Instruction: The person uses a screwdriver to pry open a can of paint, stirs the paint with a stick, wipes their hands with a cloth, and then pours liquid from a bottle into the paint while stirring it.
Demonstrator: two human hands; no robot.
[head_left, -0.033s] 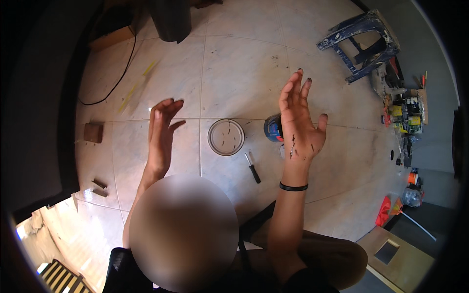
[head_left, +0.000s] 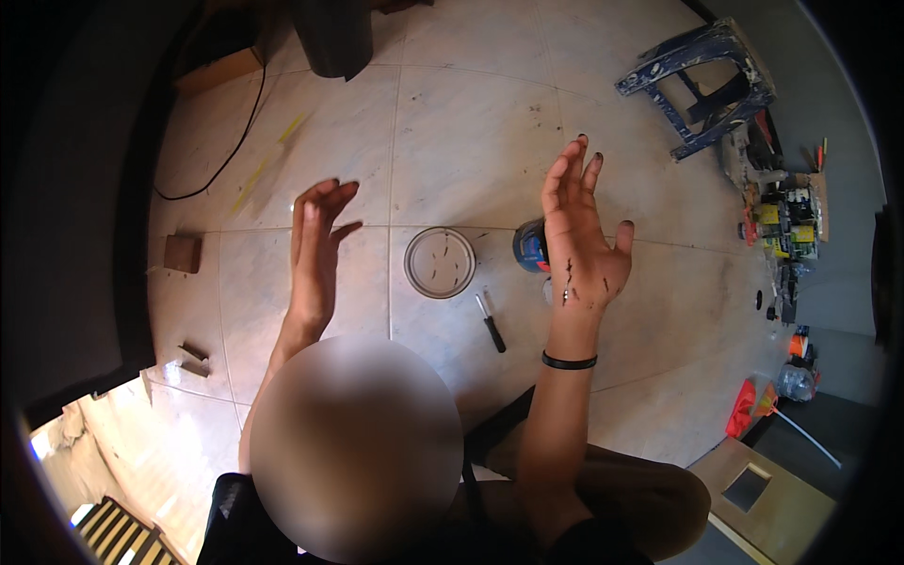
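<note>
My left hand point(head_left: 320, 240) is raised left of centre, empty, with fingers apart and loosely bent. My right hand point(head_left: 586, 226) is held up palm showing, open and empty, with dark streaks on the palm and dark fingertips. Between them lies a round metal lid point(head_left: 440, 263) with small dark marks. A blue can point(head_left: 527, 246) is partly hidden behind my right hand. A screwdriver point(head_left: 493, 330) with a black handle lies below the lid. A large blurred oval covers the lower middle of the view.
A paint-spattered blue stool point(head_left: 692, 56) is at upper right, cluttered supplies point(head_left: 786, 217) along the right wall. A dark bin point(head_left: 331, 38), a cable point(head_left: 235, 151) and a brown block point(head_left: 183, 252) are on the tiled floor point(head_left: 461, 141). A broom point(head_left: 753, 405) lies lower right.
My left hand has risen slightly, its fingers still bent. My right hand is almost unchanged. The whole view has shifted very slightly.
</note>
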